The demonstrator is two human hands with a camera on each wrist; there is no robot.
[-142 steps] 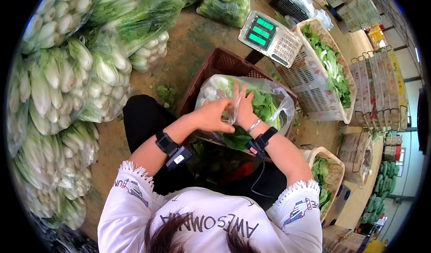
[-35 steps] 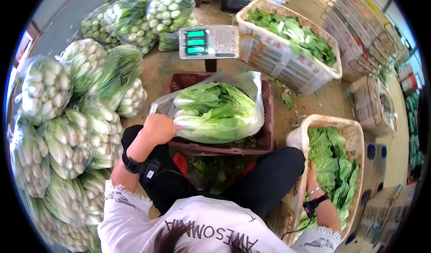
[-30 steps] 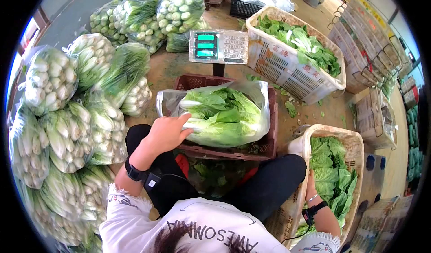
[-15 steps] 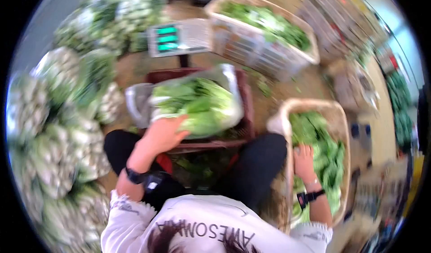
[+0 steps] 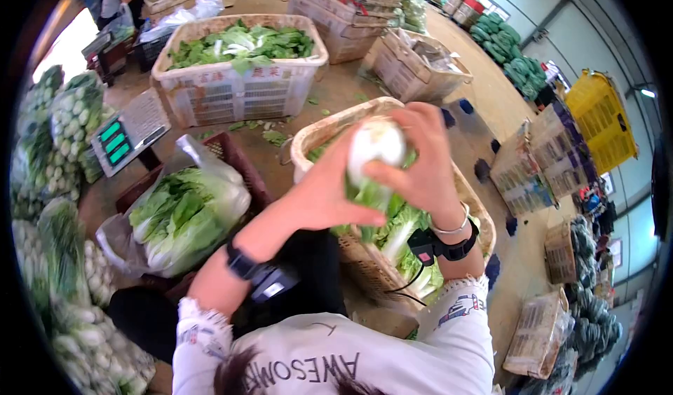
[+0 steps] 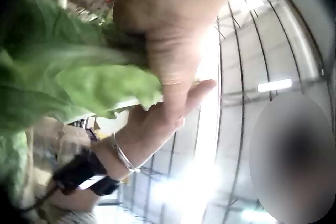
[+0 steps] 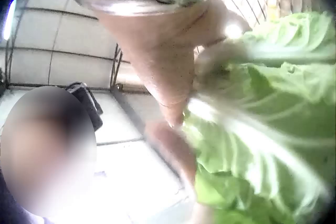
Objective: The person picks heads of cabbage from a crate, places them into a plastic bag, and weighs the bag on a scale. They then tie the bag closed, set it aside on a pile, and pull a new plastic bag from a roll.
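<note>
We look first at the two big pale crates: the near crate [image 5: 371,272], and the back crate [image 5: 238,104], which is heaped with leaves [image 5: 242,44]. The white shirt [image 5: 294,335] of the person is at the lower edge of our view. The maroon crate [image 5: 245,164] carries a clear plastic bag [image 5: 231,185] with green heads [image 5: 175,213] inside, and just beyond its far edge is the scale [image 5: 144,118]. The cabbage head [image 5: 377,146] is held above the far half of the near crate, white base toward us. We judge the step in hand to be handling this one head; the next move calls for steady support under the leaves. The right hand [image 5: 424,160] curls around it, thumb across the front. The left hand [image 5: 326,188] is against the other side, thumb stretched out; its fingers are hidden, so we cannot tell whether they clamp. On the shirt we read "AWESOM", upside down, the rest unclear; the red characters [image 5: 210,77] on the back crate and the scale's digits we cannot read surely.
</note>
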